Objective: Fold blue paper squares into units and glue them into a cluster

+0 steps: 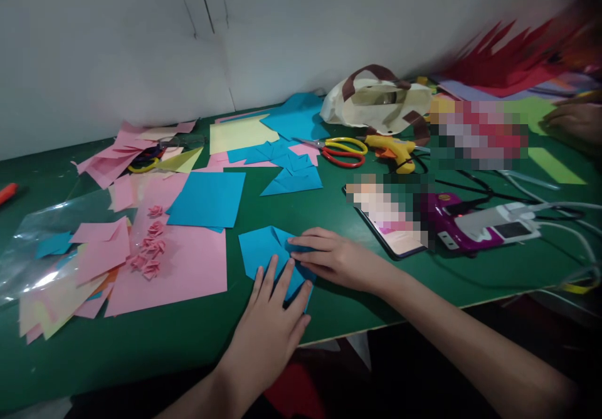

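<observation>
A partly folded sheet of blue paper (258,249) lies on the green table (197,325) in front of me. My left hand (270,309) rests on its near part with the fingers spread flat. From the right, my right hand (332,259) reaches onto the same sheet, fingers stretched out over a crease. Both hands touch the paper from above, and part of it is hidden beneath them. Just behind lie a blue square sheet (207,196) and folded blue pieces (291,177).
Left: pink sheet (192,268) with small pink paper roses (153,243), paper scraps and a clear plastic bag (28,243). Behind: scissors (345,149), yellow glue gun (392,149), cloth bag (329,108). Right: phone (399,246), purple power strip (439,209), cables, another person's hand (576,118).
</observation>
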The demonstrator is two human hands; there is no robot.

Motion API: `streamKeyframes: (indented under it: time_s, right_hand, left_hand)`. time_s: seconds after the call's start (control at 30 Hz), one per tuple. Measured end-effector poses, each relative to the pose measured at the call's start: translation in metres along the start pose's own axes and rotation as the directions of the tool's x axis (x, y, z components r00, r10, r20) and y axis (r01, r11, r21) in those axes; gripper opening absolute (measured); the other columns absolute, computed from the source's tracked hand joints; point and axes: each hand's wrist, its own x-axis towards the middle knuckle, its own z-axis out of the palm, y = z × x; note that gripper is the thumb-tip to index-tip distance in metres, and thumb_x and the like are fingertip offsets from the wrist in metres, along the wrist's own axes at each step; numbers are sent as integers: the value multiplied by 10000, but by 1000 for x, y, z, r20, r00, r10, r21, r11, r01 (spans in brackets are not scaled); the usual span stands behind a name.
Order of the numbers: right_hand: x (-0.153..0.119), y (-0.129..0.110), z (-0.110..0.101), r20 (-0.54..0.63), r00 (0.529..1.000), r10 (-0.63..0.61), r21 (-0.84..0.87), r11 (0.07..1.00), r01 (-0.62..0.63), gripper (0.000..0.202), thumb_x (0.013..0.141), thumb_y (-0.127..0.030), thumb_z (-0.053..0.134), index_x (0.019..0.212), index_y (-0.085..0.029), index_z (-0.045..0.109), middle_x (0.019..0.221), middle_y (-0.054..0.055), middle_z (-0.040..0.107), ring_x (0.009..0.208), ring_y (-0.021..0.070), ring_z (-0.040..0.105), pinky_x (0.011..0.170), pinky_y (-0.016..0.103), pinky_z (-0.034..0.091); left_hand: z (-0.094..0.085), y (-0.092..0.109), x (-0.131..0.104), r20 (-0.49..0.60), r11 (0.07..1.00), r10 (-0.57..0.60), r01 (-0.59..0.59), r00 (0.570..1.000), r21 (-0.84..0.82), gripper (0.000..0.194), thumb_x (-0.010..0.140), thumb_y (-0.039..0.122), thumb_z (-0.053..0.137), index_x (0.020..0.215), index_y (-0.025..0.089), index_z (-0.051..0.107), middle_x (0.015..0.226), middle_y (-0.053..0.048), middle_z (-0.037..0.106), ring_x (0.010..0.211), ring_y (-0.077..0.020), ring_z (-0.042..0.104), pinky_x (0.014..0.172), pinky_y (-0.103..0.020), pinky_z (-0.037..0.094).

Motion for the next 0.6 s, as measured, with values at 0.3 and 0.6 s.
streamKeyframes:
  time_s: [0.3, 0.6]
  right_hand:
    - [10, 0, 6, 11, 994, 106, -37, 994, -105, 357, 939, -214, 354, 1220, -150, 565, 1251, 80, 575, 1036, 212, 525, 900, 415, 496]
    - [13, -1, 10, 43, 983, 176, -129, 977, -170, 404, 915, -180, 349, 1288, -99, 484, 1315, 119, 502, 1026, 234, 471, 910, 446, 458]
  left_hand:
    - [0, 0, 1, -9, 999, 17, -17, 1000, 31, 422, 878, 266, 504, 1292, 195, 457, 1405, -214, 364, 1337, -409, 212, 941, -598, 388]
    - [0, 0, 1, 5, 1000, 8, -8, 1000, 28, 427, 879, 276, 499, 1298, 215, 446, 1427, -200, 336, 1341, -400, 208, 943, -592, 388]
